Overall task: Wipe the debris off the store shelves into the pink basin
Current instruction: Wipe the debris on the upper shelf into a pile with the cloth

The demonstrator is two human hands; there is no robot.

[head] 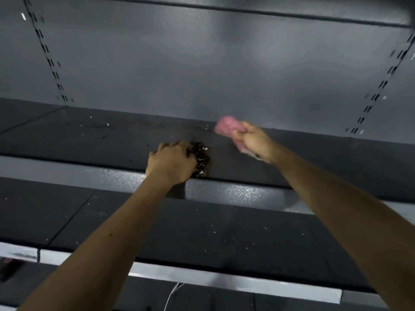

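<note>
Left hand (171, 161): fingers curled round debris (202, 160) at shelf (89, 140) edge. Right hand (251, 142): clenches pink cloth (226, 127). Advised: sweep remaining debris gently toward left hand; basin unseen.

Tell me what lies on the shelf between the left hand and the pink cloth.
Head view: a dark debris pile lies against the left hand; beyond it, up to the pink cloth, the shelf looks almost bare.
</note>
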